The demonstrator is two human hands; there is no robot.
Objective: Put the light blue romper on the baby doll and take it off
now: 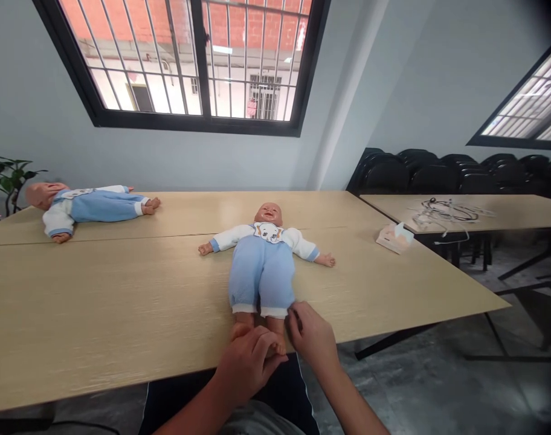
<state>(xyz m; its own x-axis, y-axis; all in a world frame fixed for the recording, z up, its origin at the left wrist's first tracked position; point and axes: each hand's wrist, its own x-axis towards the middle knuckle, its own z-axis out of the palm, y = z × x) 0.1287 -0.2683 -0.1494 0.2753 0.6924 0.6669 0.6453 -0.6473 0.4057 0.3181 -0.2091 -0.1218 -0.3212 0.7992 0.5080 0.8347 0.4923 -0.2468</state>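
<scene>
A baby doll lies on its back on the wooden table, head away from me and arms spread. It wears a white top with a cartoon face on the chest and light blue trousers with white cuffs. At the near edge, my left hand is closed around the doll's foot on the right side of the picture. My right hand pinches the outer edge of the trouser cuff on that same leg. My left fingers partly cover the doll's other foot.
A second doll in like clothes lies at the back left, near a plant. A tissue box sits toward the right edge. Tangled cables lie on another table, with stacked black chairs behind.
</scene>
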